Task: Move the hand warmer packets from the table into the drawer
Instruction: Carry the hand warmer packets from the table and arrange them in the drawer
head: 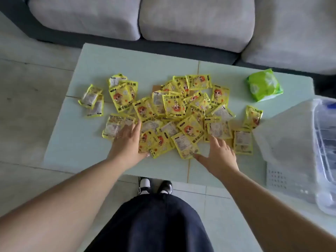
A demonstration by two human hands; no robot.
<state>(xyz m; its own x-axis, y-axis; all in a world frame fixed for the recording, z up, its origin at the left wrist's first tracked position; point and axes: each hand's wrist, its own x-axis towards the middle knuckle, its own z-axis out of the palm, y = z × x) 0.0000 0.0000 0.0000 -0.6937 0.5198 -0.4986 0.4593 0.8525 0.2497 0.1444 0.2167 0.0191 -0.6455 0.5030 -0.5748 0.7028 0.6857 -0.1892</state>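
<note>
Several yellow hand warmer packets [174,108] with a cartoon print lie scattered in a loose heap across the middle of the pale green table [76,142]. My left hand [127,142] rests flat with fingers spread on the heap's near left edge, its thumb against a packet. My right hand [218,153] lies open on the near right edge, fingertips touching packets, thumb beside one packet's corner. Neither hand holds a packet. A translucent plastic drawer unit [325,151] stands at the right, partly cut off by the frame.
A green packet [263,86] lies at the table's far right. Translucent white plastic [283,140] is draped at the right edge beside the drawer unit. A grey sofa [181,20] runs behind the table. My dark skirt and shoes [156,186] are below.
</note>
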